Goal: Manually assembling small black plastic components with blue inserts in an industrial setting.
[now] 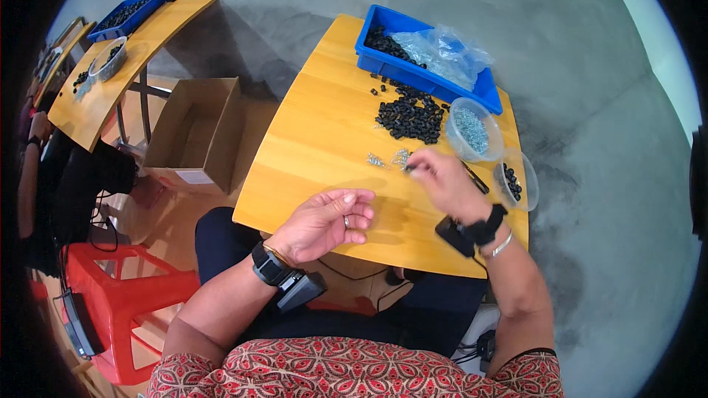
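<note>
My left hand [328,222] is over the table's near edge, palm turned inward and fingers loosely curled with gaps between them; nothing shows in it. My right hand [448,183] is farther in and slightly blurred, thumb and fingers brought together around a small black part [410,168]. Those fingertips are beside a small pile of silver screws [400,157], with a few more screws [375,160] to their left. Beyond lies a heap of small black parts [410,116]. A black pen-like tool [476,177] rests partly behind my right hand.
At the table's [295,147] far end stands a blue bin [442,88] with black parts and a clear plastic bag. A clear tub of screws [472,131] and a clear bowl [525,177] with black parts sit right. An open cardboard box [193,129] and red stool [110,287] stand left.
</note>
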`<state>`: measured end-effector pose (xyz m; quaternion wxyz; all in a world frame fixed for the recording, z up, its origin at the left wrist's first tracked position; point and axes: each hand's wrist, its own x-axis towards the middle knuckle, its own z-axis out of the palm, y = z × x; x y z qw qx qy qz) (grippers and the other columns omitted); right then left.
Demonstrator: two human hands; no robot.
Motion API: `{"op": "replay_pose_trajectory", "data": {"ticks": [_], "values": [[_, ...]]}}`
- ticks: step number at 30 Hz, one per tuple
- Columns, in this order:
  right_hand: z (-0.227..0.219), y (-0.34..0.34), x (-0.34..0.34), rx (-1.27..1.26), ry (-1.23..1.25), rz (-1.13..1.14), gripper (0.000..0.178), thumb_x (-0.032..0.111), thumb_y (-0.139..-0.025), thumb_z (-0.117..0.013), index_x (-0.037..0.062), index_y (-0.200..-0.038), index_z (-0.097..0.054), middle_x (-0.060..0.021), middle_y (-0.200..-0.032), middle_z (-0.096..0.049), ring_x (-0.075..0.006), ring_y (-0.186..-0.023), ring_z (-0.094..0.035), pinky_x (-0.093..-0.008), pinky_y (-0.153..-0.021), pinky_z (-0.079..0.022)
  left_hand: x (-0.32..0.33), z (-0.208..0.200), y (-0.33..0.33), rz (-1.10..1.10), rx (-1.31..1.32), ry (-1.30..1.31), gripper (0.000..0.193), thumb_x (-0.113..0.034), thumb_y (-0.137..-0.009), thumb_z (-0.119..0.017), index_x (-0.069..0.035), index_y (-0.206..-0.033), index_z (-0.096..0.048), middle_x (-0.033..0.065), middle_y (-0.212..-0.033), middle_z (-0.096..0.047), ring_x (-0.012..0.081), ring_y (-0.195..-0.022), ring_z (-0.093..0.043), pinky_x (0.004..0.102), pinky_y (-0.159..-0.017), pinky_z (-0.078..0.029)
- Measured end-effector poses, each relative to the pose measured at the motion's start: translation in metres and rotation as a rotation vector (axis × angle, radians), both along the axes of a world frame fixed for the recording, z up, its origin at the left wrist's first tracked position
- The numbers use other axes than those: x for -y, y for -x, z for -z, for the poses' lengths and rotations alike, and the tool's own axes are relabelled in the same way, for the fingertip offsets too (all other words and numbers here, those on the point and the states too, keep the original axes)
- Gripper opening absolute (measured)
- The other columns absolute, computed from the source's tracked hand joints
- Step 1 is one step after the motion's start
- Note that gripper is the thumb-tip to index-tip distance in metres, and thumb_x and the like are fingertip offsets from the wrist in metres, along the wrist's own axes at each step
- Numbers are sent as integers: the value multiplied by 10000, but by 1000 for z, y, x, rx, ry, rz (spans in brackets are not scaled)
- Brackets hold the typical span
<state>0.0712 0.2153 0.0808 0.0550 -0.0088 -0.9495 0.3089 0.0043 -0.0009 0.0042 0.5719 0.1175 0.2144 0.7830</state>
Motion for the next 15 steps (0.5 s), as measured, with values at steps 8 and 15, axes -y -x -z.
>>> {"op": "replay_pose_trajectory", "data": {"ticks": [8, 15], "values": [[4, -28, 74, -163, -6, -151, 133, 10, -762, -545, 16, -896, -545, -143, -760, -553, -267, -671, -557, -308, -616, -443, 0, 4, -3, 38, -98, 64, 230, -161, -868, -506, -2, -1031, -537, 71, -813, -593, 117, -637, -539, 231, -540, -447], [25, -14, -26, -170, -164, 148, 123, 7, -749, -514, 5, -870, -493, -169, -751, -545, -322, -712, -551, -362, -628, -440, 0, -1, -2, 48, -58, 36, 148, -148, -853, -527, -21, -924, -552, 64, -778, -585, 107, -597, -521, 239, -515, -432]]}}
